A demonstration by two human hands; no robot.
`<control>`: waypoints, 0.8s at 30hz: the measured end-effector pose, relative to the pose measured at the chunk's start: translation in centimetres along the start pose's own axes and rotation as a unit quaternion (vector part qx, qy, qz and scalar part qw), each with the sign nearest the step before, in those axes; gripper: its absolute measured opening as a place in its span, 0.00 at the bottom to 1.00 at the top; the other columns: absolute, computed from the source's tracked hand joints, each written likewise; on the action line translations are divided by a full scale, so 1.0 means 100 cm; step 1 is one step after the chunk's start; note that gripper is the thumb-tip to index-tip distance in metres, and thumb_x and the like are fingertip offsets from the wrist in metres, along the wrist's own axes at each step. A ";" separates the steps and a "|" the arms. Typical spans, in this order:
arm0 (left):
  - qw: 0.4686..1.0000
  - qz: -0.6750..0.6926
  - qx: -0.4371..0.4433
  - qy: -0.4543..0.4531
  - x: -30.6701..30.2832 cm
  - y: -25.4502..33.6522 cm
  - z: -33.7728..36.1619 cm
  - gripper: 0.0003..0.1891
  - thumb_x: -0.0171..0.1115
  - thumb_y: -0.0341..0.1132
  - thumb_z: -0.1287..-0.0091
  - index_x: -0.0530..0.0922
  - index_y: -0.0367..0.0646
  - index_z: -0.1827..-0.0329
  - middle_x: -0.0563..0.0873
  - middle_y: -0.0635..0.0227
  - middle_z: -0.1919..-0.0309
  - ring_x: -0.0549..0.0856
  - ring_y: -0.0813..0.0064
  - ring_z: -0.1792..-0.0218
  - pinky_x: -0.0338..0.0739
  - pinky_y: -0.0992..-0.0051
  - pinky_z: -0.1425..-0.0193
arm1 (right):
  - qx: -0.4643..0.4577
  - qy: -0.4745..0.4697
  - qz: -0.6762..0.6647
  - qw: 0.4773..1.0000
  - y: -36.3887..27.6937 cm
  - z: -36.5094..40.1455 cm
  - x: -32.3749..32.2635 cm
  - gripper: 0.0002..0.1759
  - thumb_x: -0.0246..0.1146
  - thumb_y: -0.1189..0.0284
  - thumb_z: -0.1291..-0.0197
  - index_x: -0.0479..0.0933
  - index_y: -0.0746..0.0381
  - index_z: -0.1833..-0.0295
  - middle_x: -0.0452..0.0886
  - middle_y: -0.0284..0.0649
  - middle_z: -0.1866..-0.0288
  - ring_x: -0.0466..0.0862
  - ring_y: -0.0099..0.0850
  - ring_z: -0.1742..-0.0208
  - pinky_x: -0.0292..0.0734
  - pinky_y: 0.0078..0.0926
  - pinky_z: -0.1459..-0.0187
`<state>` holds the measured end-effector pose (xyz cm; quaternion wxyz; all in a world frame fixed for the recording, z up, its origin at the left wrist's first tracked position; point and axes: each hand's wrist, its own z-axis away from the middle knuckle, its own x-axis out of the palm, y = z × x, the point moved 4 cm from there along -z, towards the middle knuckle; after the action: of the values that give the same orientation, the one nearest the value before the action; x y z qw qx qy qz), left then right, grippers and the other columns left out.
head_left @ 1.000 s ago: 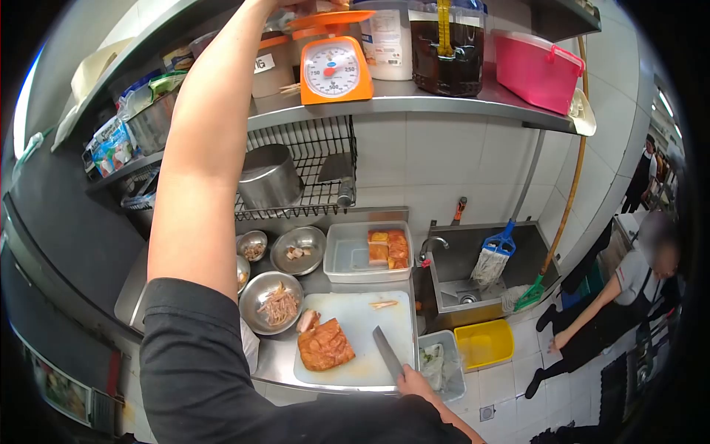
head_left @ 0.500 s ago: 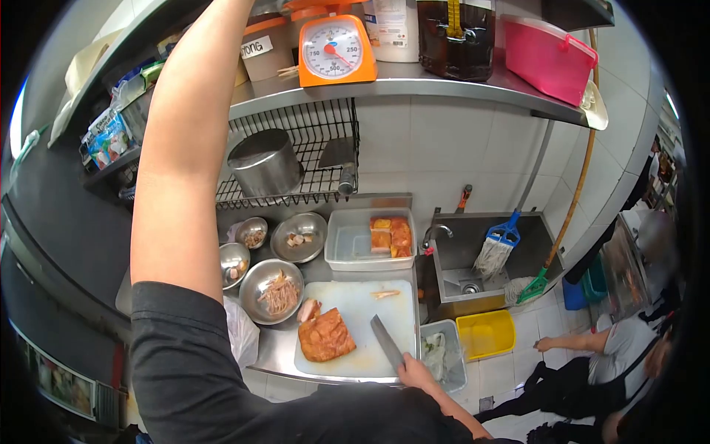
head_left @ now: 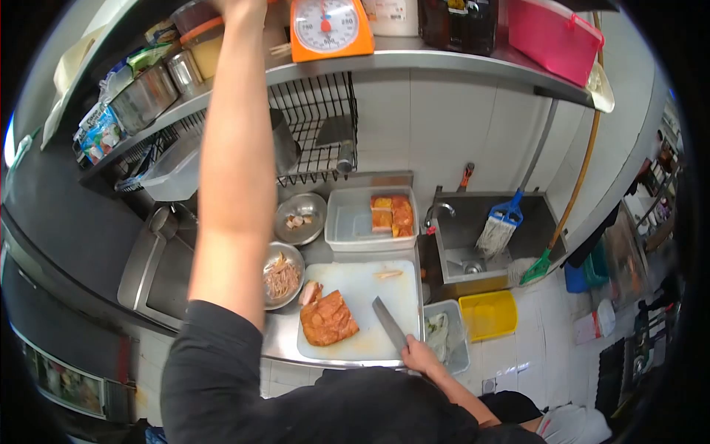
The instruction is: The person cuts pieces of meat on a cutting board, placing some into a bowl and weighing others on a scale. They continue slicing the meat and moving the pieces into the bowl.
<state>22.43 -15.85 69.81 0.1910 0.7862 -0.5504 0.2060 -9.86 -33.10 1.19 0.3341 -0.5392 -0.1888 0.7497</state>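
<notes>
My right hand [head_left: 421, 355] is closed on the handle of a knife [head_left: 388, 323], whose broad blade rests over the right side of a white cutting board [head_left: 377, 340]. A large browned slab of roast meat [head_left: 329, 320] lies on the board's left half, with a smaller cut piece at its upper left corner. Thin pale strips [head_left: 388, 274] lie near the back edge. My left hand [head_left: 242, 9] is raised at the shelf, left of an orange kitchen scale [head_left: 330, 28] and by an orange-rimmed tub [head_left: 205, 48]. The top edge cuts off its fingers.
Behind the board stand a clear tub [head_left: 347, 238] of meat pieces and a metal bowl [head_left: 301, 235]; shredded meat fills another bowl [head_left: 283, 275]. Right are a sink [head_left: 462, 255] with mops, a yellow basin [head_left: 488, 314] and a grey bin [head_left: 452, 355]. A metal shelf [head_left: 403, 61] crosses overhead.
My left arm has swung right, and its hand has come partly into view left of the scale. The scale's needle has turned from lower right to near the top. The knife hand stays put.
</notes>
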 end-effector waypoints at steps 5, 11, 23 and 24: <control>0.907 0.341 -0.210 -0.132 -0.146 0.000 0.124 0.26 0.75 0.30 0.36 0.73 0.35 0.38 0.85 0.56 0.46 0.88 0.67 0.48 0.85 0.67 0.45 | 0.021 -0.014 0.023 0.999 -0.008 0.009 -0.004 0.15 0.53 0.66 0.29 0.71 0.66 0.48 0.85 0.64 0.61 0.86 0.63 0.57 0.80 0.62 0.52; 0.565 0.142 -0.713 -0.390 -0.326 0.111 0.425 0.39 0.86 0.31 0.53 0.74 0.41 0.37 0.82 0.66 0.43 0.82 0.70 0.42 0.80 0.64 0.36 | 0.042 0.045 -0.026 0.998 -0.003 0.022 -0.011 0.12 0.54 0.71 0.30 0.66 0.66 0.47 0.83 0.65 0.68 0.83 0.68 0.62 0.76 0.67 0.56; 0.668 0.000 -0.464 -0.581 -0.414 0.166 0.533 0.22 0.71 0.32 0.34 0.74 0.38 0.40 0.79 0.53 0.43 0.77 0.49 0.40 0.71 0.56 0.35 | 0.044 0.016 0.040 0.998 -0.047 0.036 -0.043 0.11 0.54 0.74 0.33 0.66 0.65 0.48 0.84 0.60 0.70 0.86 0.61 0.63 0.78 0.62 0.56; 0.666 0.000 -0.466 -0.583 -0.412 0.167 0.535 0.22 0.71 0.32 0.34 0.74 0.38 0.40 0.79 0.53 0.43 0.77 0.49 0.40 0.71 0.56 0.35 | 0.027 0.015 0.050 0.998 -0.056 0.040 -0.051 0.11 0.54 0.74 0.34 0.66 0.65 0.49 0.85 0.59 0.71 0.86 0.60 0.64 0.78 0.61 0.57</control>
<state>0.05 -16.96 3.95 0.1731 0.5545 -0.5735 -0.5776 -10.98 -32.45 9.68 0.3132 -0.5499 -0.1361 0.7622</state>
